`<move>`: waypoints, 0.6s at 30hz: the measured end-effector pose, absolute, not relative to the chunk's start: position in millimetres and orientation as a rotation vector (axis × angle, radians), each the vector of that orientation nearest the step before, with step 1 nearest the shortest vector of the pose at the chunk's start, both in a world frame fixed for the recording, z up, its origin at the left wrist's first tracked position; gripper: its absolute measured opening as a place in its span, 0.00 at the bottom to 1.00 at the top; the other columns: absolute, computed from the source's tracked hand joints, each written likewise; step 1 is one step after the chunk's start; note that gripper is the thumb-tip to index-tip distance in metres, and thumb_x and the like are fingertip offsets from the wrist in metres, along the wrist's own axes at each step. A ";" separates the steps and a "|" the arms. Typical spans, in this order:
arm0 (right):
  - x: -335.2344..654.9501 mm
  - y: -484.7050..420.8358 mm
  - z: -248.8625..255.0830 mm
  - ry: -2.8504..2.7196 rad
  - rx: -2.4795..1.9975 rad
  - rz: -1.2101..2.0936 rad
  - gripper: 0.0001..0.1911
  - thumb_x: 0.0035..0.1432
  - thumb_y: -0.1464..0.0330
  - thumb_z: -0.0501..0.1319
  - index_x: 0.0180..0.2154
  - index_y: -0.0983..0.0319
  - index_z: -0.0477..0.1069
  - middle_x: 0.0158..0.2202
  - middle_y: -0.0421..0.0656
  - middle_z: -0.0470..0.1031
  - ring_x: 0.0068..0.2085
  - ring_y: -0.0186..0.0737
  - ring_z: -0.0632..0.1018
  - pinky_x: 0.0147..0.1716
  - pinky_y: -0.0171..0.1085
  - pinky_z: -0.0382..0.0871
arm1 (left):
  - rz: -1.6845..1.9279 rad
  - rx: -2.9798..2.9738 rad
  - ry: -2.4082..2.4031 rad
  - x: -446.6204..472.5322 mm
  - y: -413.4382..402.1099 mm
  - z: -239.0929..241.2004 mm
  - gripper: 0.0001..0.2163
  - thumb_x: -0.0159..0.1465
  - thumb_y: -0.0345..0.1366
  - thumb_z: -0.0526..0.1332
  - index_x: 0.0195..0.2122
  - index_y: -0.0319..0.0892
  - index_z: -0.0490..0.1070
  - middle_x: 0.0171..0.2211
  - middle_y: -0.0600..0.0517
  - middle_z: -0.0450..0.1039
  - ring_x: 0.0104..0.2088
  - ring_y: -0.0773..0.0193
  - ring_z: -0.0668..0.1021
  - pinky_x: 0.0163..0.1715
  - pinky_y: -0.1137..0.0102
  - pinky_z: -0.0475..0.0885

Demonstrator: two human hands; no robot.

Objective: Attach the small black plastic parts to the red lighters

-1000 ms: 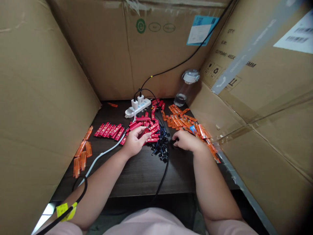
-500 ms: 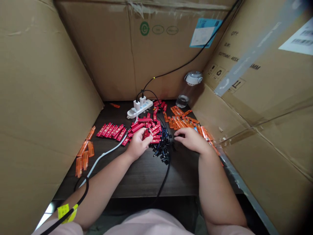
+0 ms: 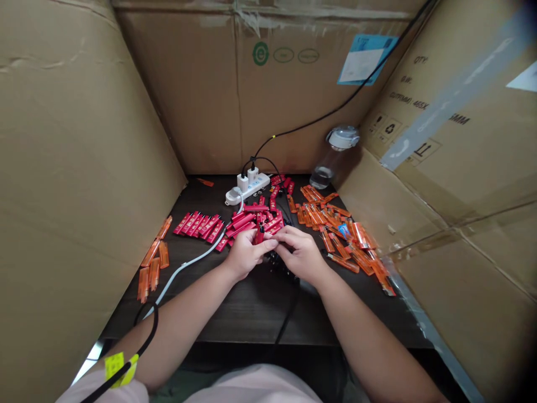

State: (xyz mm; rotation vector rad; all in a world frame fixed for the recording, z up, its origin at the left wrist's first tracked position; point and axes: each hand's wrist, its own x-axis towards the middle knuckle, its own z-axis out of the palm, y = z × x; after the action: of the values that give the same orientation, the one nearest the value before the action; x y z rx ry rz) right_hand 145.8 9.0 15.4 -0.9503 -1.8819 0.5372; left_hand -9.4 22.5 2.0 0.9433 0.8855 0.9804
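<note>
My left hand (image 3: pixel 244 254) is closed on a small red piece (image 3: pixel 260 236) in front of the red pile (image 3: pixel 251 218). My right hand (image 3: pixel 298 253) has its fingertips pinched against the same spot, touching the left hand; what it holds is hidden. The heap of small dark blue parts (image 3: pixel 280 261) lies mostly under both hands. A neat row of red pieces (image 3: pixel 200 225) lies to the left, and an orange pile (image 3: pixel 335 224) spreads to the right.
Cardboard walls (image 3: pixel 84 145) close in the dark table (image 3: pixel 247 302) on three sides. At the back stand a white power strip (image 3: pixel 247 189) and a clear bottle (image 3: pixel 333 157). More orange pieces (image 3: pixel 151 263) lie at the left. A black cable (image 3: pixel 289 313) runs forward.
My right hand moved left from the orange pile and met my left hand over the dark parts. The left hand lifted a red piece slightly. The view shifted a little.
</note>
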 end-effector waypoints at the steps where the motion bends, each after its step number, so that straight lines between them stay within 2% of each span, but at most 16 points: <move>1: 146.8 8.9 16.9 -1.878 -0.953 0.573 0.08 0.59 0.71 0.60 0.39 0.61 0.78 0.32 0.45 0.75 0.33 0.37 0.76 0.34 0.36 0.72 | 0.997 0.946 0.896 -9.3 22.9 1.6 0.18 0.48 0.42 0.72 0.31 0.36 0.69 0.17 0.61 0.59 0.14 0.79 0.59 0.12 0.79 0.50; 3: 149.5 8.6 20.6 -1.832 -0.953 0.703 0.08 0.59 0.70 0.61 0.39 0.61 0.78 0.33 0.45 0.75 0.33 0.37 0.76 0.33 0.36 0.72 | 1.046 0.986 0.926 -9.6 23.9 0.4 0.17 0.50 0.43 0.70 0.31 0.36 0.71 0.17 0.60 0.61 0.13 0.77 0.59 0.13 0.78 0.52; 5: 152.5 8.3 23.6 -1.742 -0.933 0.864 0.09 0.59 0.69 0.61 0.41 0.61 0.77 0.35 0.45 0.75 0.31 0.35 0.76 0.32 0.37 0.73 | 1.109 1.121 0.984 -10.8 25.3 -0.7 0.14 0.53 0.43 0.68 0.32 0.36 0.72 0.18 0.57 0.65 0.15 0.75 0.63 0.15 0.76 0.58; 9: 155.3 9.1 23.1 -1.537 -0.883 1.084 0.12 0.60 0.66 0.60 0.44 0.59 0.76 0.33 0.42 0.74 0.27 0.33 0.76 0.33 0.39 0.76 | 1.241 1.557 1.124 -14.7 26.7 -1.3 0.09 0.58 0.39 0.64 0.32 0.37 0.74 0.29 0.50 0.74 0.29 0.66 0.75 0.31 0.71 0.70; 13: 150.9 9.6 18.9 -1.318 -0.884 1.250 0.14 0.55 0.65 0.66 0.44 0.60 0.75 0.32 0.42 0.77 0.28 0.35 0.79 0.32 0.40 0.78 | 1.347 1.844 1.077 -17.1 26.4 -2.2 0.04 0.60 0.34 0.61 0.33 0.39 0.73 0.32 0.49 0.75 0.34 0.63 0.77 0.39 0.68 0.71; 18: 146.4 7.1 21.1 -1.218 -0.888 1.329 0.15 0.50 0.65 0.69 0.39 0.63 0.72 0.31 0.44 0.79 0.29 0.38 0.81 0.32 0.40 0.79 | 1.417 2.032 1.013 -18.5 27.4 -5.3 0.02 0.60 0.29 0.60 0.34 0.40 0.72 0.33 0.49 0.74 0.35 0.64 0.77 0.39 0.69 0.72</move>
State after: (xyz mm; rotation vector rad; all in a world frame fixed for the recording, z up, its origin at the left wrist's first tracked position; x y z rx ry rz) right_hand 146.4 7.1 21.1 -0.8882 -1.2183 1.3287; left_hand -18.5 27.4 -5.3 2.0315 1.0126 1.4169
